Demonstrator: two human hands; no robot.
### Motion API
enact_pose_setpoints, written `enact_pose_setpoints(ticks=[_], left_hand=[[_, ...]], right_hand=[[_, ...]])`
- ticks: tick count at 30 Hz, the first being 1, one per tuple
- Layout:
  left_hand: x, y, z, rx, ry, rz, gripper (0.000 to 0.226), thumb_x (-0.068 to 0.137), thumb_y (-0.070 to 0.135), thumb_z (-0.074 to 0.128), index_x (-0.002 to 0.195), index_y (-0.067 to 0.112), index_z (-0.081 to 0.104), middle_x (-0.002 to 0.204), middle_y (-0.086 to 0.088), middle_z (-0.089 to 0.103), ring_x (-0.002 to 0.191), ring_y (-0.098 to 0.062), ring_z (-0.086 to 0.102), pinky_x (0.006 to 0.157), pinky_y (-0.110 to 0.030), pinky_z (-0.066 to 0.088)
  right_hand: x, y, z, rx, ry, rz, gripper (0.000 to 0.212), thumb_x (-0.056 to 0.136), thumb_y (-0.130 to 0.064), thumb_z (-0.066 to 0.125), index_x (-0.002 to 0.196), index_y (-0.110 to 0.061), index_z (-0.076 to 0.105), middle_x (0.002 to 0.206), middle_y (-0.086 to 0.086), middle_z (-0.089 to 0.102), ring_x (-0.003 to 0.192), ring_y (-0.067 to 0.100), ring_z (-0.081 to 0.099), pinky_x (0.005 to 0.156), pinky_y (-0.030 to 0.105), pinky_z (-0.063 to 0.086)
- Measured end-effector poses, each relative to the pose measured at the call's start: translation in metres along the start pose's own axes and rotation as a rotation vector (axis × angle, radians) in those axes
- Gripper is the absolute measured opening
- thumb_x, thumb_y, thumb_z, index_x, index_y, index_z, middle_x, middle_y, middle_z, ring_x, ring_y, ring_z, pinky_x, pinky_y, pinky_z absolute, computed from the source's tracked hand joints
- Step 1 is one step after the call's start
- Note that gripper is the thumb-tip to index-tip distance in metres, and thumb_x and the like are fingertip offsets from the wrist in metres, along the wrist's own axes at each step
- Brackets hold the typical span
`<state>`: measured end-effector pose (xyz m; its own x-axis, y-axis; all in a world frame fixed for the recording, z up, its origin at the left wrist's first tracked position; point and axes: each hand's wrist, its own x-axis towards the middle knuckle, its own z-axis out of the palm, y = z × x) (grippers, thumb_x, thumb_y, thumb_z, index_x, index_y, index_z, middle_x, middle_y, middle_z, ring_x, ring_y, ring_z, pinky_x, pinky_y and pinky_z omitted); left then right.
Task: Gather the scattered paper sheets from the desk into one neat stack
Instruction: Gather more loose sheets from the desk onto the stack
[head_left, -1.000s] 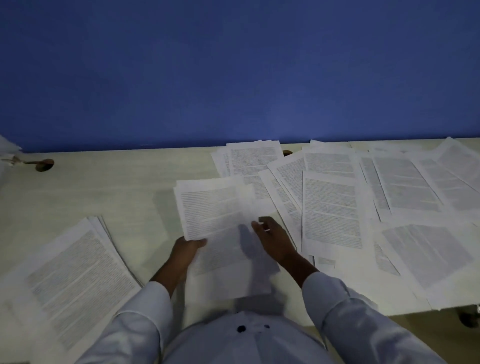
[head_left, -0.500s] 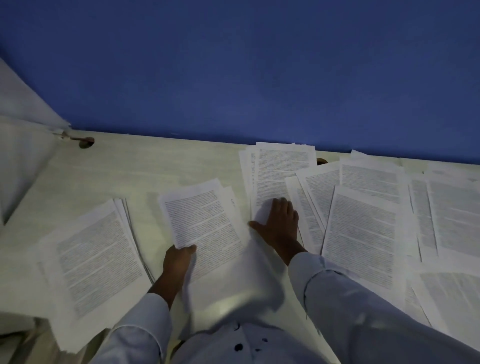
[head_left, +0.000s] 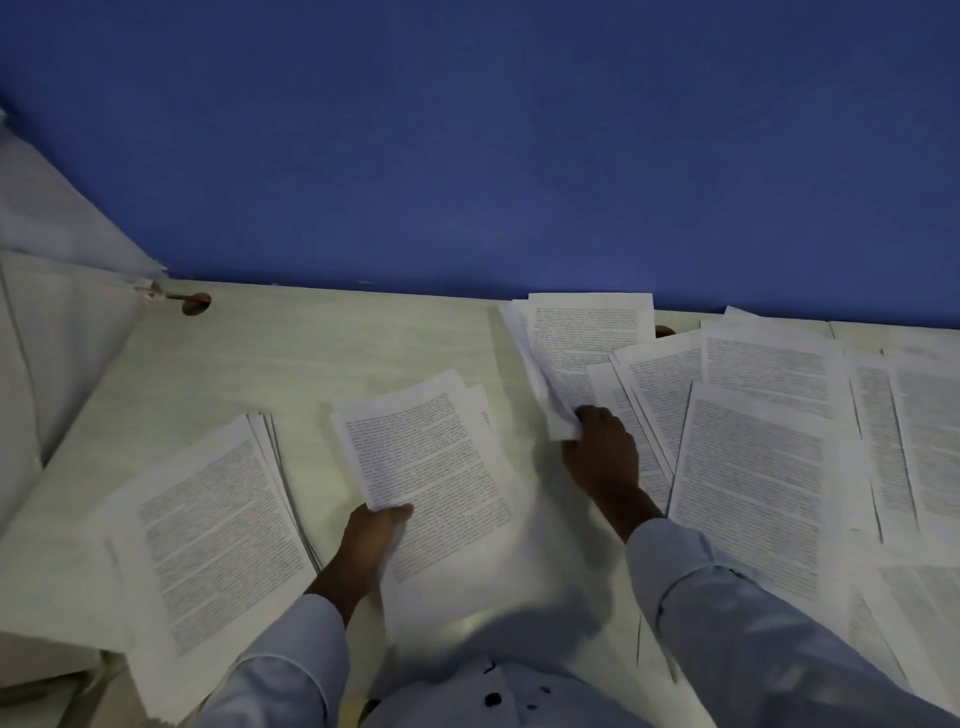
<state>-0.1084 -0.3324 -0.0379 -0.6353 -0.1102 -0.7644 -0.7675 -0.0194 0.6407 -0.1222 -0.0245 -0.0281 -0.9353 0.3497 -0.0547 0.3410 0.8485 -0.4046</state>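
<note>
Two hands, both on paper. Your left hand (head_left: 376, 530) pinches the near left corner of a sheaf (head_left: 431, 467), thumb on top and fingers curled beneath; the sheaf lies straight ahead of you, slightly fanned, its far end tilted to the left, its near end running back towards your shirt. Your right hand (head_left: 602, 452) is farther out and to the right; its fingers are curled round the near corner of a bundle (head_left: 587, 338); that corner is crumpled and lifted in the grip, while the bundle's far end reaches the back of the desk (head_left: 311, 353) at the blue wall (head_left: 467, 156). The hands are apart; a strip of bare desk shows between sheaf and bundle.

Left of your left hand, near but not touching it, lies a pile (head_left: 218, 545) of several sheets with stepped edges; neither hand is on it; its near end looks to hang over the front edge. Right of your right hand is a spread (head_left: 753, 467) of overlapping printed sheets, covering the desk to the frame's edge; your right sleeve (head_left: 753, 623) crosses over its near part; the bundle's right side overlaps the spread. A round hole (head_left: 196, 304) sits at the desk's far left; another (head_left: 664, 331) peeks out just right of the bundle.
</note>
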Motion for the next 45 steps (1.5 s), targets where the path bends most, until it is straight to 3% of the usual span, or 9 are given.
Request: enact_pose_setpoints(ticks=[5, 10, 13, 17, 22, 28, 33, 37, 45], left_hand=[[-0.005, 0.003, 0.002, -0.046, -0.105, 0.001, 0.032, 0.087, -0.005, 0.063, 0.118, 0.004, 0.063, 0.117, -0.015, 0.067, 0.099, -0.03, 0.066, 0.082, -0.036, 0.052], [-0.011, -0.001, 0.013, -0.182, -0.146, -0.014, 0.038, 0.096, 0.03, 0.059, 0.128, 0.009, 0.059, 0.123, -0.01, 0.066, 0.105, -0.027, 0.066, 0.088, -0.036, 0.052], [-0.021, 0.0, 0.02, -0.233, -0.207, -0.015, 0.047, 0.093, 0.054, 0.053, 0.12, 0.017, 0.064, 0.114, -0.009, 0.072, 0.107, -0.029, 0.067, 0.097, -0.043, 0.05], [-0.03, -0.008, 0.023, -0.054, -0.083, 0.094, 0.033, 0.09, 0.016, 0.069, 0.119, 0.003, 0.065, 0.112, -0.016, 0.07, 0.09, -0.026, 0.068, 0.08, -0.034, 0.055], [-0.027, -0.006, 0.004, -0.133, -0.141, 0.154, 0.041, 0.089, -0.002, 0.063, 0.129, -0.003, 0.056, 0.128, -0.018, 0.062, 0.106, -0.029, 0.064, 0.101, -0.041, 0.046], [-0.05, 0.021, -0.019, -0.154, -0.385, 0.157, 0.038, 0.083, -0.006, 0.065, 0.12, 0.004, 0.065, 0.116, -0.013, 0.07, 0.094, -0.024, 0.071, 0.073, -0.029, 0.058], [-0.072, 0.036, -0.011, -0.015, -0.615, 0.075, 0.044, 0.074, 0.001, 0.067, 0.118, 0.0, 0.067, 0.116, -0.017, 0.069, 0.1, -0.031, 0.067, 0.086, -0.034, 0.056], [-0.075, 0.039, 0.005, 0.151, -0.427, 0.245, 0.031, 0.087, 0.017, 0.071, 0.118, 0.02, 0.066, 0.126, -0.007, 0.066, 0.11, -0.023, 0.065, 0.102, -0.036, 0.048], [-0.106, 0.075, 0.009, -0.185, -0.192, 0.461, 0.028, 0.092, 0.002, 0.061, 0.119, 0.007, 0.063, 0.108, -0.006, 0.07, 0.085, -0.012, 0.071, 0.071, -0.019, 0.056]], right_hand=[[-0.024, 0.02, -0.012, 0.023, 0.162, -0.183, 0.019, 0.079, 0.001, 0.066, 0.092, -0.01, 0.074, 0.079, 0.009, 0.073, 0.064, 0.029, 0.068, 0.062, 0.024, 0.047], [-0.093, -0.007, 0.012, 0.091, 0.14, -0.476, 0.028, 0.081, -0.011, 0.058, 0.103, -0.014, 0.074, 0.089, 0.001, 0.074, 0.077, 0.018, 0.066, 0.076, 0.029, 0.045], [-0.137, -0.027, 0.034, 0.162, -0.048, -0.629, 0.027, 0.084, -0.019, 0.063, 0.11, -0.017, 0.072, 0.1, 0.001, 0.073, 0.085, 0.018, 0.067, 0.079, 0.026, 0.039], [-0.153, -0.044, 0.023, 0.256, -0.392, -0.711, 0.042, 0.096, -0.05, 0.05, 0.109, -0.015, 0.068, 0.111, 0.002, 0.068, 0.099, 0.015, 0.061, 0.086, 0.025, 0.043], [-0.134, -0.029, 0.011, 0.463, -0.255, -0.391, 0.046, 0.089, -0.053, 0.06, 0.114, -0.014, 0.064, 0.114, 0.0, 0.064, 0.107, 0.018, 0.062, 0.095, 0.033, 0.049], [-0.088, -0.025, -0.03, 0.734, -0.388, 0.249, 0.083, 0.076, -0.048, 0.077, 0.143, -0.016, 0.04, 0.132, 0.003, 0.056, 0.115, 0.022, 0.06, 0.092, 0.034, 0.051], [-0.091, -0.043, -0.046, 1.099, -0.631, 0.131, 0.061, 0.076, -0.048, 0.078, 0.128, -0.022, 0.062, 0.121, -0.001, 0.07, 0.112, 0.018, 0.066, 0.099, 0.044, 0.051], [-0.091, -0.057, -0.04, 1.107, -0.582, 0.174, 0.049, 0.078, -0.03, 0.08, 0.123, -0.017, 0.066, 0.114, -0.001, 0.072, 0.106, 0.016, 0.068, 0.099, 0.04, 0.052], [-0.086, -0.051, -0.05, 1.079, -0.402, 0.236, 0.023, 0.085, -0.031, 0.074, 0.101, -0.015, 0.075, 0.097, 0.002, 0.077, 0.087, 0.016, 0.073, 0.065, 0.022, 0.054]])
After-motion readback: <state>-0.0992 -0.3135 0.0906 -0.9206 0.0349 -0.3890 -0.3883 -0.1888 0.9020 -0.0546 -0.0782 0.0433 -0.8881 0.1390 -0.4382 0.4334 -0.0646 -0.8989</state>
